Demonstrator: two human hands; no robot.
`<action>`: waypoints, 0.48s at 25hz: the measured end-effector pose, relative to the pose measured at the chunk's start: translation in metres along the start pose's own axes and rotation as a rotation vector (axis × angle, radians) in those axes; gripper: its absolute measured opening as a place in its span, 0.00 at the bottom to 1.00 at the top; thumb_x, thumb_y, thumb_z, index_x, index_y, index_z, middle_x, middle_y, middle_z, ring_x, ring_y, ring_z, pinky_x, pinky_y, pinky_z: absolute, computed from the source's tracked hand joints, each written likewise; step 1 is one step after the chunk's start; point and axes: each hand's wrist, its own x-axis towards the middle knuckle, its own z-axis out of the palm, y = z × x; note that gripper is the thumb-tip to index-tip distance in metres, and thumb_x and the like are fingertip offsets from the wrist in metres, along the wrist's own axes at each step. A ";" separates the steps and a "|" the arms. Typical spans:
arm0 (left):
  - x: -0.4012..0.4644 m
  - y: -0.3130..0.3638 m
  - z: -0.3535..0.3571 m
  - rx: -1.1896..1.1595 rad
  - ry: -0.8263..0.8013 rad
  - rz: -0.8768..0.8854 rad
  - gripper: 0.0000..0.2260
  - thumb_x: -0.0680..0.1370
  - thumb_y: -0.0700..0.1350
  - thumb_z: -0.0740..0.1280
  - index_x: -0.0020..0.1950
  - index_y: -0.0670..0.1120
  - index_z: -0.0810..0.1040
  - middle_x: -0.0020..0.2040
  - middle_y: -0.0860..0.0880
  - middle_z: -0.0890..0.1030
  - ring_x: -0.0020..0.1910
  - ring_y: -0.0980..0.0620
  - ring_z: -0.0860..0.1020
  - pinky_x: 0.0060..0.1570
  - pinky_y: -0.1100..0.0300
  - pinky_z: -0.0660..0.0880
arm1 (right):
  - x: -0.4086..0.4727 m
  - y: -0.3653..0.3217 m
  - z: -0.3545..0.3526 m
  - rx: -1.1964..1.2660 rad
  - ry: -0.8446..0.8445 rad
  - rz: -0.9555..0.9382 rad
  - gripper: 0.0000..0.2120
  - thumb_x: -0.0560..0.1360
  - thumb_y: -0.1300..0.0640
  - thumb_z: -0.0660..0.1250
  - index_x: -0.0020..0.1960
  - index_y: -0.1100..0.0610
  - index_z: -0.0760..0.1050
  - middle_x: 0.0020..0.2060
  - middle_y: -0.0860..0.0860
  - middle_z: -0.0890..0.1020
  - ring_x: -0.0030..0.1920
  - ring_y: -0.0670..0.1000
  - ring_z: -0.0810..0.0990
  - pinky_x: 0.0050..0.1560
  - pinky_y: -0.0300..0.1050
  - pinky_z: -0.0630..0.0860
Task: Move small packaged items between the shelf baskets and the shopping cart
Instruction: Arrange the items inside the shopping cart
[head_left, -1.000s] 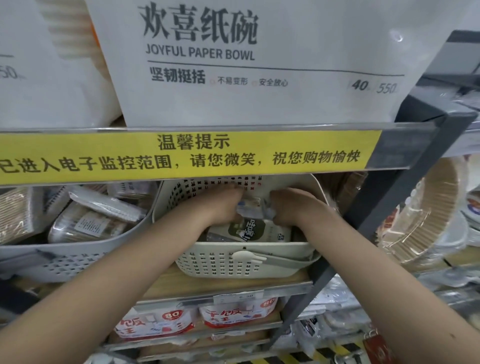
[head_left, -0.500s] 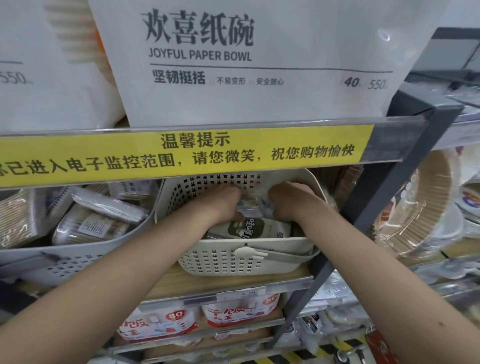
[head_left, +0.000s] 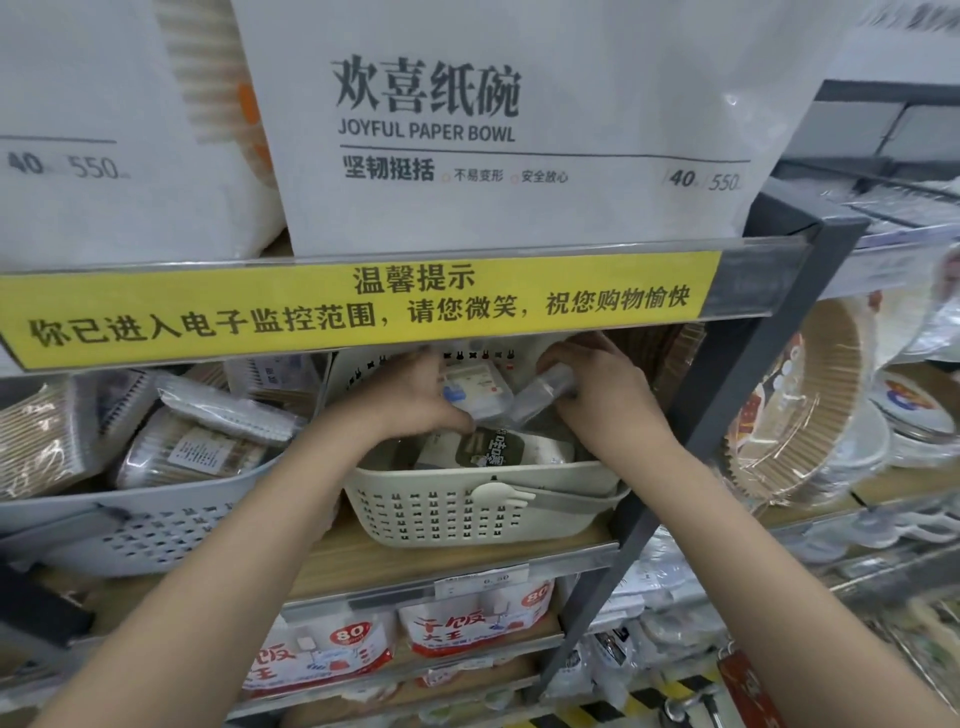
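Both of my hands reach into a cream perforated basket (head_left: 441, 514) on the middle shelf. My left hand (head_left: 415, 395) grips a small clear packet with a white and blue label (head_left: 475, 387). My right hand (head_left: 602, 384) curls round a second clear packet (head_left: 545, 392) just to its right. Below them in the basket lies a pale pack with a dark label (head_left: 493, 447). The shopping cart is out of view.
A grey basket (head_left: 156, 519) of cotton-swab packs sits to the left. The yellow-labelled shelf edge (head_left: 363, 306) hangs just above my hands, with paper bowl bags on top. A dark upright post (head_left: 727, 415) stands right; stacked paper plates (head_left: 810, 405) lie beyond it.
Both hands have lifted slightly inside the cream basket, and the clear packets they hold now show between them. The view has tilted a little.
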 end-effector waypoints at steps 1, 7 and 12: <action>-0.012 -0.002 -0.007 -0.053 0.029 0.017 0.27 0.67 0.51 0.76 0.60 0.47 0.69 0.54 0.51 0.75 0.49 0.52 0.75 0.42 0.59 0.71 | -0.007 -0.002 -0.004 0.095 0.079 -0.005 0.19 0.68 0.70 0.64 0.50 0.49 0.80 0.52 0.48 0.75 0.53 0.51 0.76 0.43 0.39 0.66; -0.090 -0.013 -0.024 -0.379 0.196 0.129 0.25 0.66 0.48 0.77 0.57 0.53 0.68 0.47 0.60 0.76 0.40 0.67 0.75 0.36 0.74 0.69 | -0.060 -0.031 -0.033 0.879 0.078 0.058 0.20 0.69 0.75 0.67 0.47 0.50 0.78 0.50 0.43 0.80 0.49 0.49 0.83 0.43 0.41 0.81; -0.139 -0.024 -0.012 -0.601 0.178 0.173 0.22 0.65 0.49 0.77 0.53 0.57 0.71 0.45 0.57 0.80 0.41 0.66 0.77 0.36 0.73 0.71 | -0.124 -0.042 -0.041 1.144 0.031 0.090 0.18 0.66 0.74 0.72 0.50 0.56 0.77 0.62 0.50 0.76 0.57 0.51 0.81 0.53 0.45 0.80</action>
